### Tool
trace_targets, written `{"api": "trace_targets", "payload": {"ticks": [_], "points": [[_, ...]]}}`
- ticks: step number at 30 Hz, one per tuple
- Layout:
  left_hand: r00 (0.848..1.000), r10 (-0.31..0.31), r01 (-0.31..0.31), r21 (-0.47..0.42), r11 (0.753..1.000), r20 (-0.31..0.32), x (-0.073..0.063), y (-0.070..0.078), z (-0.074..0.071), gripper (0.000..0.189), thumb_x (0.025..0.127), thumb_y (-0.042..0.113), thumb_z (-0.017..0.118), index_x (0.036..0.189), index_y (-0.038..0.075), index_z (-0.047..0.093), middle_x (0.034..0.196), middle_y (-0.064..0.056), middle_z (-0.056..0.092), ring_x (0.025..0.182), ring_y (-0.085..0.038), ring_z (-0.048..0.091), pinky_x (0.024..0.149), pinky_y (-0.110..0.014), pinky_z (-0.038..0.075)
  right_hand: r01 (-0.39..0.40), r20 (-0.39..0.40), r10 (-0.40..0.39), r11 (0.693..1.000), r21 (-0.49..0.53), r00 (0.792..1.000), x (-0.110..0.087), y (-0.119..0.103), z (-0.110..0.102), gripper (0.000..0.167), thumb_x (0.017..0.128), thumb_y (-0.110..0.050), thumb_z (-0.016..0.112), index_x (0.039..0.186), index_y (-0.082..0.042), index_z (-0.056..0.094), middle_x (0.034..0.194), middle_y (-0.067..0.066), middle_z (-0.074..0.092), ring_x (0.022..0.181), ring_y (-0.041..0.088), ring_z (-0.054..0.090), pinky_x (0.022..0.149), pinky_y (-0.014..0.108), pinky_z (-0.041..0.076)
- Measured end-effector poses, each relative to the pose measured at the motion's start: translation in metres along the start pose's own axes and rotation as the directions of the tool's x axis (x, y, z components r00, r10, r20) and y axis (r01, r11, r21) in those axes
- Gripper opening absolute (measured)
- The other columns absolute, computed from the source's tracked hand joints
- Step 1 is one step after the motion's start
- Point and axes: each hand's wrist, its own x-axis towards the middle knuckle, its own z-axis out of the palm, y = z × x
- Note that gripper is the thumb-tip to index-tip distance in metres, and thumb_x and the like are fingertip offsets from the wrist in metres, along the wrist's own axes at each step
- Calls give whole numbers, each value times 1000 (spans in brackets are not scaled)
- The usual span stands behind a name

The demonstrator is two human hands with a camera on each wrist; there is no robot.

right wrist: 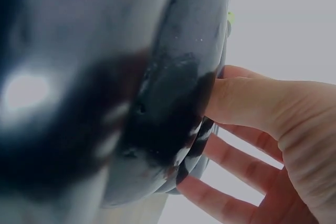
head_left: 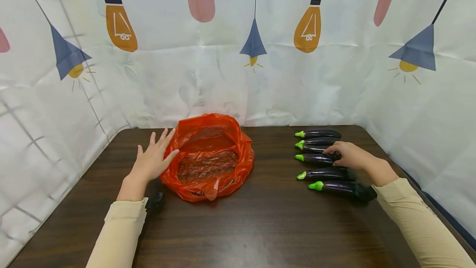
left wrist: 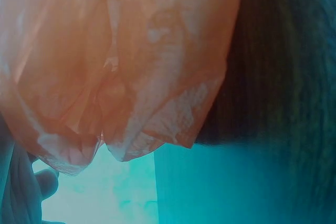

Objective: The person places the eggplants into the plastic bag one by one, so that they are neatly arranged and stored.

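My left hand [head_left: 150, 162] is spread at the left side of a red plastic bag [head_left: 245, 164], its fingers straight and its thumb at the rim. The bag stands with its mouth wide, and its crinkled side [left wrist: 131, 66] fills much of the left wrist view. On the right, my right hand [head_left: 347, 155] reaches from above into a row of dark purple eggplants. Its thumb and fingers grip a middle eggplant [head_left: 316, 159] near its rounded end. In the right wrist view the thumb presses an eggplant [right wrist: 178, 77], with the other fingers beyond it.
Other eggplants lie side by side, green stems to the left: one at the back [head_left: 321, 133], one [head_left: 327, 174] nearer me and a front one [head_left: 338, 187]. All rest on a dark wooden table [head_left: 260, 226]. A printed white curtain [head_left: 223, 73] hangs behind and along both sides.
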Motion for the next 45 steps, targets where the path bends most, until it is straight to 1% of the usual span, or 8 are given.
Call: {"api": "trace_targets", "payload": {"ticks": [5,12,17,21,25,28,39,45], "points": [[1000,1,-1,-14,1000,-4,1,1,3,78,107,46,49,167,23,5,170,-19,6,151,-52,-3,104,-85,-4,1,11,-1,1000,-16,1000,-3,1,-1,39,85,2,79,122,8,69,112,20,63,102,42,63,82,51,57],[1000,1,-1,-2,1000,-3,3,2,5,77,107,42,50,167,22,6,171,-17,4,152,-51,-5,104,-84,-5,22,10,-22,1000,-22,1000,-6,2,-1,37,84,3,80,120,8,70,109,17,64,100,41,64,81,51,57],[1000,2,-2,-2,1000,2,3,3,6,77,107,41,50,167,21,6,170,-18,5,152,-51,-5,104,-84,-5,22,12,-22,1000,-21,1000,-7,2,-2,38,85,4,79,121,7,69,109,16,63,100,40,63,81,51,57],[1000,-4,4,1,1000,10,2,3,5,76,108,43,48,167,20,6,171,-18,4,152,-51,-6,104,-84,-5,21,12,-21,1000,-15,1000,-6,1,-5,39,85,3,79,123,6,69,111,18,62,102,42,63,81,51,56],[1000,4,-4,-1,1000,11,3,2,3,76,108,44,47,167,20,5,171,-17,2,152,-51,-7,104,-84,-6,34,8,-34,999,-7,999,-6,-2,-9,40,86,1,78,124,6,68,114,19,62,104,43,63,83,52,56],[1000,9,-9,1,1000,9,3,3,1,76,108,41,48,167,21,5,171,-16,1,152,-51,-7,104,-84,-6,44,-1,-44,999,-15,999,-6,-6,-12,40,87,1,78,125,5,68,116,20,63,105,43,63,83,53,56],[1000,-3,3,-5,1000,9,1,2,-1,76,108,41,48,167,21,4,171,-17,2,152,-51,-7,104,-85,-5,76,-36,-78,996,-53,996,2,-17,-28,39,86,3,78,124,4,69,114,16,63,103,40,64,82,53,56],[1000,1,-1,-7,1000,6,1,2,-1,76,108,42,47,167,21,5,171,-17,2,152,-51,-6,103,-85,-5,81,-18,-82,995,-55,996,7,-23,-31,39,87,1,78,125,4,69,115,17,63,105,41,64,83,53,56]]}}
